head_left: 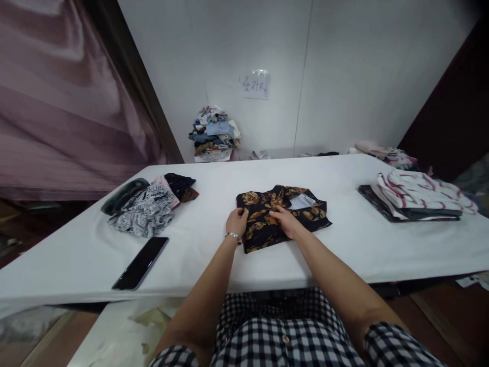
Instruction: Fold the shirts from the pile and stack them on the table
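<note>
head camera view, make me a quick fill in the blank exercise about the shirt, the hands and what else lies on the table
1. Both hands rest on a folded dark shirt with a ____ floral print.
2. The bracelet sits on the ____ wrist.
3. The black phone lies on the table's ____ side.
4. The striped garment has red and ____ stripes.

Missing words: golden; left; left; white

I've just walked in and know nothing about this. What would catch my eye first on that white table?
Most striking is the dark floral shirt, folded at the middle of the white table, with the left hand on its left edge and the right hand pressing its centre. A black phone lies near the front left, behind it a heap of patterned clothes, and a red-and-white striped stack sits at the right.
</note>
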Motion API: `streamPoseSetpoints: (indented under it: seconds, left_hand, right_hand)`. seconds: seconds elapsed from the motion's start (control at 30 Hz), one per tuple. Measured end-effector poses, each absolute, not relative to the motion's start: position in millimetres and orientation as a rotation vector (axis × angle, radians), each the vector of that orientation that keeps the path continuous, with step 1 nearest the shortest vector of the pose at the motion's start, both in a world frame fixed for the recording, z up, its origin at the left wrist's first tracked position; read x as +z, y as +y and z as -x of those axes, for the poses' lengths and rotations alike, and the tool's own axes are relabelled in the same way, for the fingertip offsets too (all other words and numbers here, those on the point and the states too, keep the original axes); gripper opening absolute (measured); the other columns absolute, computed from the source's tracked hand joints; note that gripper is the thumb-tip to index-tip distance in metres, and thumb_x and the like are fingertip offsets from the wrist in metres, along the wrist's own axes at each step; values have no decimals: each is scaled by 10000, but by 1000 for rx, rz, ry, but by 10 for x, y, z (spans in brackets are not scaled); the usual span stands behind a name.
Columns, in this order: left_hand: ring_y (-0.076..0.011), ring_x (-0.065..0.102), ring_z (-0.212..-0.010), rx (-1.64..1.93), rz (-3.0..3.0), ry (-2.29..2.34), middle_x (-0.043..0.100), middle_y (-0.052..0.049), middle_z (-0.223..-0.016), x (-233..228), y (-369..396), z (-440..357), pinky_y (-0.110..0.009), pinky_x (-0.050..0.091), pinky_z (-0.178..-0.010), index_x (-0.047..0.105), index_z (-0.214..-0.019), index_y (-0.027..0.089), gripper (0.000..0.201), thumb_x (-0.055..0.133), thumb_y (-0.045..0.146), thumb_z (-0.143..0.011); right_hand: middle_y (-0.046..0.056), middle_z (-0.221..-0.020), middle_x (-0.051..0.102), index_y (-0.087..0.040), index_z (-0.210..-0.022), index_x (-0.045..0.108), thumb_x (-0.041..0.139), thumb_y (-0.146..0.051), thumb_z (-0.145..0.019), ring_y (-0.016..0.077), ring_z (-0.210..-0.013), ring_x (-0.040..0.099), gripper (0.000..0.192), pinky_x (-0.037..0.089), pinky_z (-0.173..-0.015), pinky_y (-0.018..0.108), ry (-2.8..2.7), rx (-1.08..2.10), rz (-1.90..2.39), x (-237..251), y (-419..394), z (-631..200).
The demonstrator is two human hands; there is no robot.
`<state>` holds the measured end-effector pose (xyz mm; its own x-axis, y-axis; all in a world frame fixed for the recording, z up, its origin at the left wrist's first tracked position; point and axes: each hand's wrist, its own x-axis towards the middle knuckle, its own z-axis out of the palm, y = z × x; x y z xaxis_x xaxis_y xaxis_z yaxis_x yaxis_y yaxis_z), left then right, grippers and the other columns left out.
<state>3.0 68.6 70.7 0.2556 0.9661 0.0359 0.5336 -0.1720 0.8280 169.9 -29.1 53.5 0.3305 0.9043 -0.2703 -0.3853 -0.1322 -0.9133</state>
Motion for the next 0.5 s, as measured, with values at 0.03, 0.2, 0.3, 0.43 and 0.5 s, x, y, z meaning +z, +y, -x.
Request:
streamPoseSetpoints:
  seconds: [0.03,0.2,0.3,0.43,0.5]
  left_hand:
    - [-230,625,-1020,773,-1805,1401,628,-137,-1209,657,676,-5,-352,451,-947,623,-1116,159,362,573,379,-833]
    - [-242,582,-1124,763,-1784,1464,585,-149,-1283,608,642,42,-344,435,-975,578,-1199,142,431,569,376,-836]
    - [-237,580,-1145,731,-1768,1461,570,-151,-1316,614,636,54,-332,423,-992,561,-1219,138,454,577,378,-835]
    - [-219,585,-1152,677,-1740,1435,575,-148,-1319,547,655,9,-306,430,-977,535,-1240,141,482,587,392,-831]
    - [-207,617,-1103,646,-1724,1419,620,-142,-1259,505,679,-43,-293,465,-917,520,-1247,148,500,587,412,-829]
  right_hand:
    - [65,-1181,664,-241,-1354,467,717,-221,-706,212,-1023,649,695,478,-973,416,-595,1159,1285,520,-261,-1676]
    - [38,-1238,635,-244,-1397,438,588,-64,-660,186,-1073,622,773,466,-993,372,-817,908,1299,639,-158,-1669]
    - [33,-1230,638,-224,-1411,427,539,-74,-671,186,-1090,613,763,452,-1004,362,-858,728,1366,674,-213,-1877]
    - [63,-1281,606,-205,-1408,438,574,-86,-652,208,-1160,572,777,402,-1049,374,-811,701,1613,493,-325,-2155]
    - [58,-1300,593,-222,-1414,426,620,-132,-661,214,-1172,563,783,399,-1052,392,-802,767,1603,388,-349,-2210]
